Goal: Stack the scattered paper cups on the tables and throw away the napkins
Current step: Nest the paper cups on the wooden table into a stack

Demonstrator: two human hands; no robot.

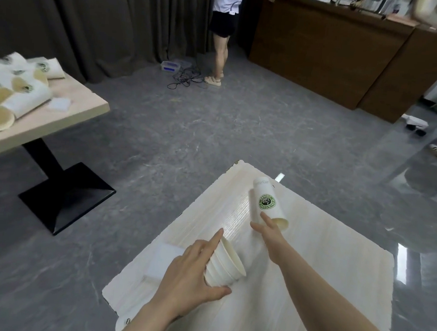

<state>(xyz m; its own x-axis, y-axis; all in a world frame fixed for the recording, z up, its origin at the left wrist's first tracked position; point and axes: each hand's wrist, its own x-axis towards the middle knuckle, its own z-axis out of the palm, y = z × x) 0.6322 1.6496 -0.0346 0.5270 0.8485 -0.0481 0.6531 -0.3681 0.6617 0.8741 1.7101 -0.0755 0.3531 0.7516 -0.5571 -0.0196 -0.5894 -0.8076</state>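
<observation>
The left hand [194, 272] holds a nested stack of paper cups [227, 265] near the front left of the pale table [321, 276], thumb under the stack, forefinger lying straight along its upper side and the remaining fingers wrapped behind, with the open mouths facing right. The right hand [268, 232] reaches a tall single stack of cups [268, 201] bearing a green logo, lying tilted toward the far edge; the fingers appear to close on the wall near the open rim, though the contact itself is partly hidden. Judged from their look, the cups are light, thin-walled and easily crushed, and the smooth paper may slip. Grip near the rolled rim, where the wall is stiffest, with light pressure only. A white napkin [164, 262] lies flat just left of the held stack. More cups [18, 94] lie scattered on the second table [82, 104], well apart.
</observation>
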